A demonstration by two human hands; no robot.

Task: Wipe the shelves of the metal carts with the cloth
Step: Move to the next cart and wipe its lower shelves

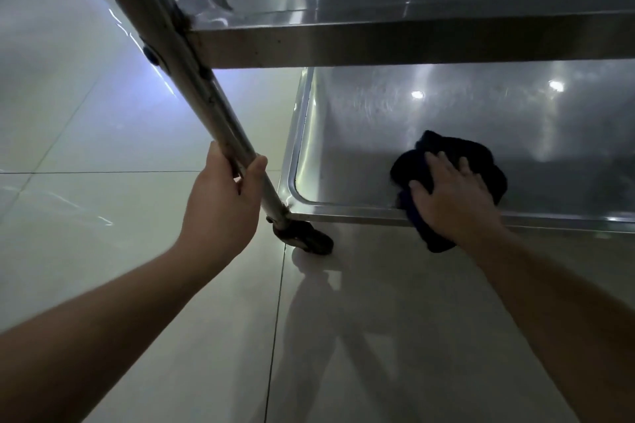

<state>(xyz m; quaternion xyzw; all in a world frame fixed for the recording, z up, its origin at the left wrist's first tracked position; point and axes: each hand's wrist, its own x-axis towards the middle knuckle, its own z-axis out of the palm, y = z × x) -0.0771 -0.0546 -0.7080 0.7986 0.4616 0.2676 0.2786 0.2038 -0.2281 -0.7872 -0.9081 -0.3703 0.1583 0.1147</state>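
A stainless-steel cart stands in front of me with an upper shelf (412, 45) and a bottom shelf (446, 120). My left hand (223, 203) grips the cart's slanted corner post (165, 31) just above the bottom shelf. My right hand (450, 199) lies flat with straight fingers on a dark cloth (481, 161), pressing it onto the bottom shelf near its front rim. Part of the cloth hangs over that rim below my palm.
A black caster wheel (305, 240) sits under the cart's near-left corner. Glossy pale floor tiles (103, 216) spread to the left and below. The upper shelf overhangs the back part of the bottom shelf.
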